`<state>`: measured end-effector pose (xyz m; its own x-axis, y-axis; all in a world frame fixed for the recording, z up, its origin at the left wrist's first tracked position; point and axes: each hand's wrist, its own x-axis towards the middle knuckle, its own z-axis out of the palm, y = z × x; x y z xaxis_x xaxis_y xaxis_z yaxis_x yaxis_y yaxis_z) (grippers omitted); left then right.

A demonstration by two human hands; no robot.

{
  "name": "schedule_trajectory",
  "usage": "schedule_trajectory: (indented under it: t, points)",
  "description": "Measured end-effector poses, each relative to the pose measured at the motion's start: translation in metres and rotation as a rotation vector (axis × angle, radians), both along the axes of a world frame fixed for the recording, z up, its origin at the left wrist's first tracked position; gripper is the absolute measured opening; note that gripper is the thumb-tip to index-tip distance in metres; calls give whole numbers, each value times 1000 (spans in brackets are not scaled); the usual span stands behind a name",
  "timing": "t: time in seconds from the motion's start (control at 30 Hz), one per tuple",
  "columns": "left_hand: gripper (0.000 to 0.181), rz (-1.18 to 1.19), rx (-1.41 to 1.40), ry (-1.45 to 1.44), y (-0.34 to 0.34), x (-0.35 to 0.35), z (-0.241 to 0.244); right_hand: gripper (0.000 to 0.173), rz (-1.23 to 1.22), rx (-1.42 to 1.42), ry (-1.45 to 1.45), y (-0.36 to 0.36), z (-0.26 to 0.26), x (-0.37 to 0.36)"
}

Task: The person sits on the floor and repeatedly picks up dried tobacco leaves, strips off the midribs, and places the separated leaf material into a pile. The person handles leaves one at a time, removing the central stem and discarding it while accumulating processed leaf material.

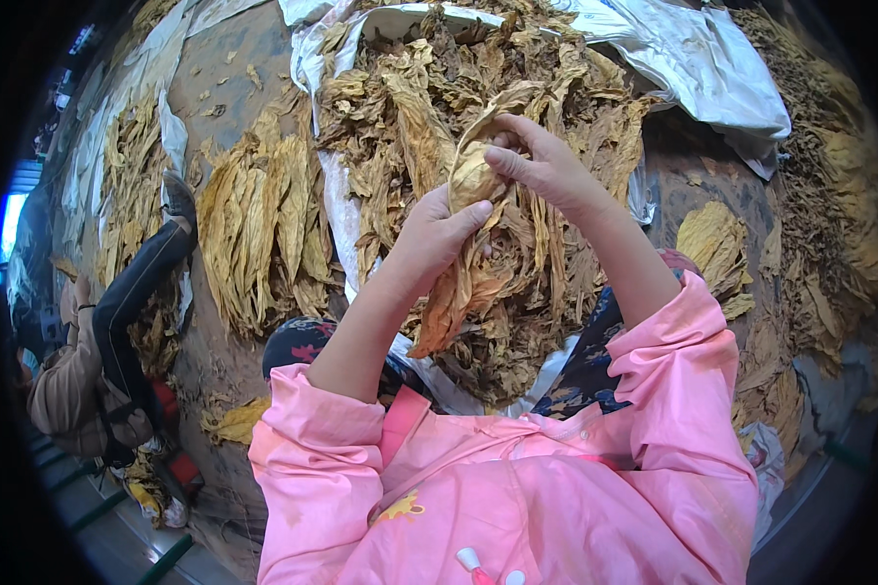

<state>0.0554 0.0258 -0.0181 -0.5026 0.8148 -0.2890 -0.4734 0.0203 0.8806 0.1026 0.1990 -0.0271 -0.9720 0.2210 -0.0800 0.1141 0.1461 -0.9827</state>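
Note:
Both of my hands hold a dried, yellow-brown tobacco leaf (475, 179) above a large heap of dried leaves (380, 157). My left hand (446, 227) grips its lower part, thumb across the front, and a browner leaf portion (450, 307) hangs below that hand. At the leaf's upper right edge is my right hand (530, 157), with bent fingers and the thumb against it; some fingertips are hidden behind the leaf. The heap lies on white woven plastic sheeting (340, 212) between my knees.
Left of the heap lies a pile of long yellow leaves (256, 227). A smaller leaf bundle (713, 248) is at the right. White sacking (702, 66) lies at the upper right, beside a dark leaf mass (819, 190). A person (88, 395) sits at the far left, one leg stretched out.

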Motion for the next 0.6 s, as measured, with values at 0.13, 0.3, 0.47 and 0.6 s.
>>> schedule_trajectory:
  t: [0.13, 0.3, 0.47, 0.6]
  points:
    - [32, 11, 13, 15, -1, 2, -5, 43, -42, -141, -13, -5, 4, -1]
    - [35, 41, 156, -233, 0, -8, 10, 24, -56, 127, 272, -13, 1, -5]
    - [24, 164, 197, -325, 7, -15, -1, 14, -42, 342, 356, -28, 8, -9]
    - [22, 187, 197, -216, 7, -13, -3, 15, -51, 15, 296, -28, 2, -12]
